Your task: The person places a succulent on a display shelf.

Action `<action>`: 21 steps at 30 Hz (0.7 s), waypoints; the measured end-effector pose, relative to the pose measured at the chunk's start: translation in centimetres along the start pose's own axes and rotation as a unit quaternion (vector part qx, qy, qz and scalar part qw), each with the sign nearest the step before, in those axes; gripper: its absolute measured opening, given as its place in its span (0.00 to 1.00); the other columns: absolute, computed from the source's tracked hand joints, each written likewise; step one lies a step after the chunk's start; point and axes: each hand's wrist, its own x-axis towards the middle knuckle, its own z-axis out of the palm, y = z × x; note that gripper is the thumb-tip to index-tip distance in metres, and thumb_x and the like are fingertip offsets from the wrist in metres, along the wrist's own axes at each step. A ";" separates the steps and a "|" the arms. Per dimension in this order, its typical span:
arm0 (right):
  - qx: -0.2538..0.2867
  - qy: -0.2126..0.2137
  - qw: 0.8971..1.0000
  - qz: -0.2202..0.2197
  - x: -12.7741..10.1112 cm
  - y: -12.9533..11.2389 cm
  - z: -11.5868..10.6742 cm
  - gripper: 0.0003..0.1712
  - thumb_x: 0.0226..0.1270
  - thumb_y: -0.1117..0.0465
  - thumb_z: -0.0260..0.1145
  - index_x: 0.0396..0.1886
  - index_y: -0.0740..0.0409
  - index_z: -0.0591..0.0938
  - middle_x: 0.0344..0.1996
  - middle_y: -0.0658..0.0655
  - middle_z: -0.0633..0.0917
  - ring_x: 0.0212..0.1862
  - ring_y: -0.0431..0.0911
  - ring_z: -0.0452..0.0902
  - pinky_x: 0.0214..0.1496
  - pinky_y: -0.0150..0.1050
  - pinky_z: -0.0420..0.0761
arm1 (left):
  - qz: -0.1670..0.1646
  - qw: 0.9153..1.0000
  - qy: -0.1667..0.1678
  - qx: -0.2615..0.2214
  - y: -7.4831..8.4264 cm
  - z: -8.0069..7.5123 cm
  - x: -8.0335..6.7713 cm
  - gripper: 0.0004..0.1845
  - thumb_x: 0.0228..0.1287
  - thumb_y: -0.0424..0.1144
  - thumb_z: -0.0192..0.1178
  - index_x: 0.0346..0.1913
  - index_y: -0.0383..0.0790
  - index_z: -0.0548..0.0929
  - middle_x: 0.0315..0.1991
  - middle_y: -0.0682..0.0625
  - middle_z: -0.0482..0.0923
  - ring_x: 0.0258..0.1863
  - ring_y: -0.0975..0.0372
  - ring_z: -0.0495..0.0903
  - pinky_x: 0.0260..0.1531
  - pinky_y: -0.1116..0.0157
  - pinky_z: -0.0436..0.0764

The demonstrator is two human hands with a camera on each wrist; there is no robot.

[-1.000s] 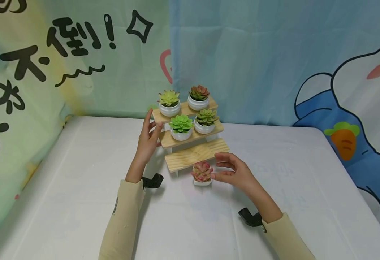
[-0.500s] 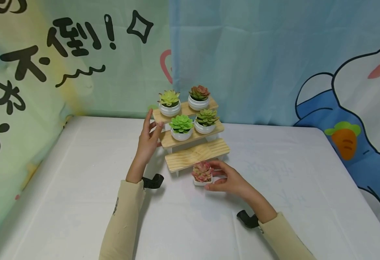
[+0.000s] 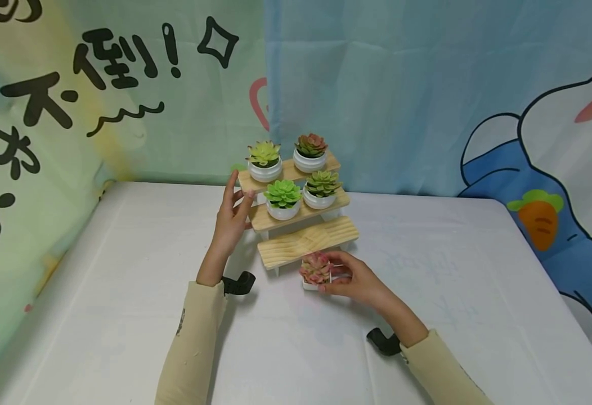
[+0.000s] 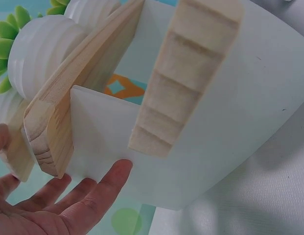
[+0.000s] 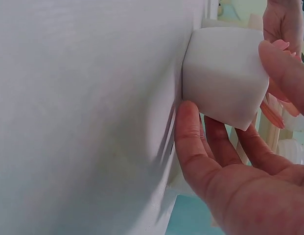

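A pink succulent in a small white square pot stands on the table just in front of a three-step wooden shelf. My right hand holds that pot from its right side, thumb and fingers around it; in the right wrist view the pot's base meets the table surface. At the shelf's left side, my left hand touches it with loosely extended fingers. The left wrist view shows one fingertip against the white side panel, below the wooden boards.
Potted succulents in round white pots fill the upper steps: yellow-green and reddish on top, bright green and dark green on the middle. Printed cloth hangs behind the white table.
My right hand has moved slightly left and toward me, and its fingers have come around the pink succulent's pot. The left hand and the shelf have stayed put.
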 end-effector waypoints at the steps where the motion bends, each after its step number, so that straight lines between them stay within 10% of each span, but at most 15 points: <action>1: 0.000 0.001 1.000 0.000 0.0 0.0 0.0 0.34 0.59 0.69 0.73 0.63 0.75 0.68 0.57 0.72 0.73 0.55 0.60 0.74 0.51 0.41 0.81 | 0.000 1.000 0.000 0.000 0.0 0.0 0.0 0.35 0.78 0.47 0.48 0.79 0.53 0.43 0.69 0.36 0.62 0.66 0.46 0.69 0.44 0.49 0.84; 21: -0.033 -0.024 0.998 -0.050 -2.1 0.2 -0.7 0.34 0.57 0.64 0.75 0.62 0.70 0.72 0.55 0.67 0.77 0.54 0.59 0.76 0.53 0.46 0.81 | 0.001 1.000 0.000 0.007 0.2 0.1 -0.1 0.35 0.78 0.48 0.47 0.79 0.54 0.43 0.69 0.37 0.62 0.66 0.47 0.69 0.44 0.48 0.84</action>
